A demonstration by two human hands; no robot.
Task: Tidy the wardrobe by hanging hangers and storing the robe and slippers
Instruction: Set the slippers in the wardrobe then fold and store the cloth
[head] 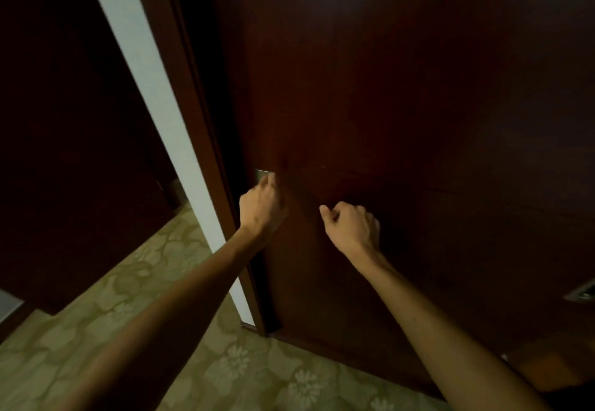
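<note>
The dark wardrobe door [402, 104] fills the frame's right, its interior hidden. The left hand [261, 205] pinches a half-covered metal handle [262, 174] at centre; the right hand [352, 225] is fisted, empty. Patterned carpet [257, 375] lies below.

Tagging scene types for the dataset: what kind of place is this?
Probably a hotel room or bedroom, by a wardrobe. Clues: tall dark wood door with a metal handle at the left hand, and floral carpet. Right hand is curled near the door.

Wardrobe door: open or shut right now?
Nearly shut. The door covers the front, with a dark gap at its left edge, where the left hand reaches the metal handle.
</note>
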